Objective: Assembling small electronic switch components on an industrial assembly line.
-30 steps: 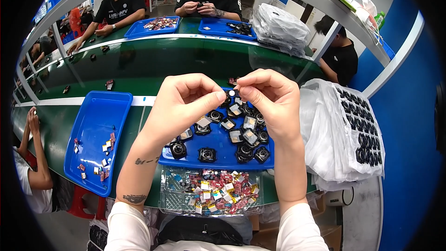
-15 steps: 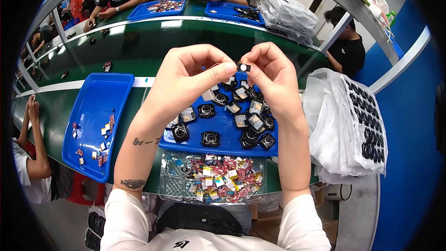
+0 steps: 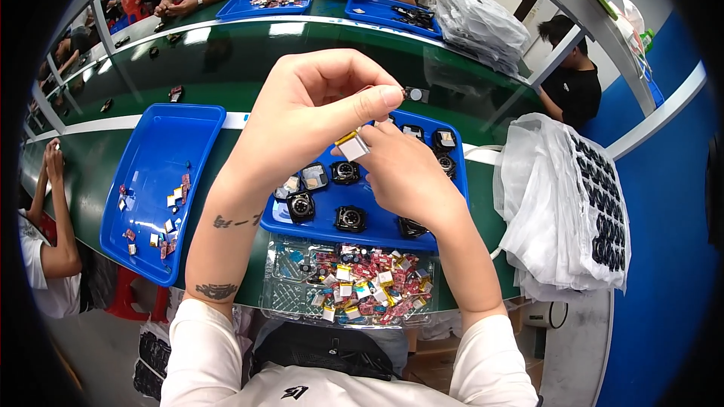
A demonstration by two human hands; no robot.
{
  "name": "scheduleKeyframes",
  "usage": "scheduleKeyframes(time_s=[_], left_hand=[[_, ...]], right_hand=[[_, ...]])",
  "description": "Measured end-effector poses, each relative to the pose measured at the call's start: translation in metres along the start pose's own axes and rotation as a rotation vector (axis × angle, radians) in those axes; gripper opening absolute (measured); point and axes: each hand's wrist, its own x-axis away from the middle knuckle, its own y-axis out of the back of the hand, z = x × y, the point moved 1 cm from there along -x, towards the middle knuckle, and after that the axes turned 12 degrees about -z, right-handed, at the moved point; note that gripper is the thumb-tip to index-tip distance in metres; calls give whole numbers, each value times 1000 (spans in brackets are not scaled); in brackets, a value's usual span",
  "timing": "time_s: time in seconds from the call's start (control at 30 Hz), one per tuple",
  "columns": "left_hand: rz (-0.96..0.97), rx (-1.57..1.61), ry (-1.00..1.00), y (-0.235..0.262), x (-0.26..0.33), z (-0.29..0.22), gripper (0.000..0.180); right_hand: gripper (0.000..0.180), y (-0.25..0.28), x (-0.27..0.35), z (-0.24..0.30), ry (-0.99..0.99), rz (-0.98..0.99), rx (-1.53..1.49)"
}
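My left hand (image 3: pixel 324 105) is closed in a pinch, raised above the far part of a blue tray (image 3: pixel 302 232). At its thumb and fingertip is a small dark electronic part with a pale round disc (image 3: pixel 415 94). A small battery pack (image 3: pixel 352 146), silver with a yellow end, shows just below that hand; whether it is joined to the part I cannot see. My right hand (image 3: pixel 411 173) is lower, back upward, over the tray; its fingertips are hidden. Black watch cases (image 3: pixel 350 218) lie around it, several with their lens side up.
A clear plastic tray (image 3: pixel 283 286) of small batteries and red boards sits nearest me. Left stands another blue tray (image 3: pixel 139 173) with a few such parts. At right are stacked white sheets with black pieces (image 3: pixel 603 196). Co-workers sit across the green belt (image 3: pixel 249 68) and at left.
My right hand has left the small part and moved down over the watch cases. My left hand keeps its pinch on the part. The whole view has shifted slightly.
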Motion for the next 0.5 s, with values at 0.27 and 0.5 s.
scheduleKeyframes(time_s=[0.27,0.5], left_hand=[[35,-60,-7,-2,1,-1,14],[26,-58,-6,1,0,-2,14]], right_hand=[[21,-12,2,1,156,-149,192],[57,-6,1,14,-112,589,-132]])
